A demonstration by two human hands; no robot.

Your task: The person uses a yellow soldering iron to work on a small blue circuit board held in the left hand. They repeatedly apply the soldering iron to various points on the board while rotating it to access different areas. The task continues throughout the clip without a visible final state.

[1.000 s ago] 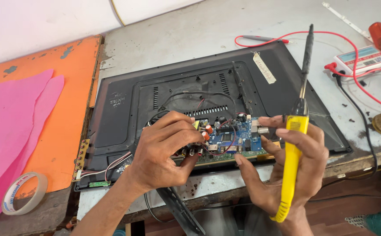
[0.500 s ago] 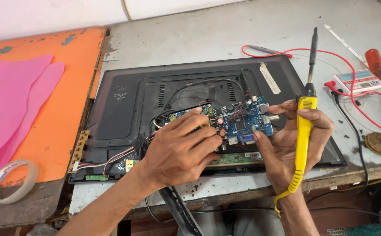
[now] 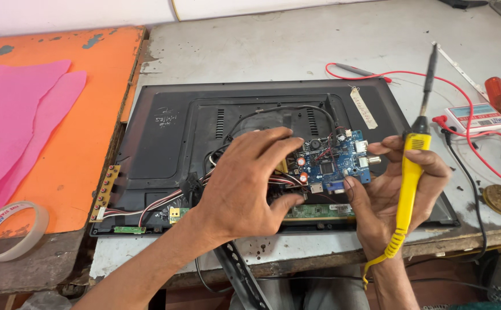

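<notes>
A blue circuit board (image 3: 333,162) is shown held between both hands above the black back panel (image 3: 164,143) of a flat screen, which lies face down on a grey workbench (image 3: 273,51). The board sits near the middle of the scene, slightly to the right. The left hand (image 3: 250,183) is laid over the board's left end, its fingers curled down on it and on the wire bundle (image 3: 158,204) running off to the left. The right hand (image 3: 391,189) steadies the right edge with thumb and fingertips, while a yellow-handled soldering iron (image 3: 411,166) is clamped against the palm, tip pointing away to the far side.

The board is judged light, stiff and fragile; it is best taken by its bare edges, clear of the capacitors and connectors, since the attached wires would tug if it were lifted carelessly.

To the far right lie a red-leaded tester (image 3: 475,117) and a red-handled screwdriver (image 3: 497,96); at the near left, a roll of tape (image 3: 6,229) rests on an orange surface (image 3: 84,166).
</notes>
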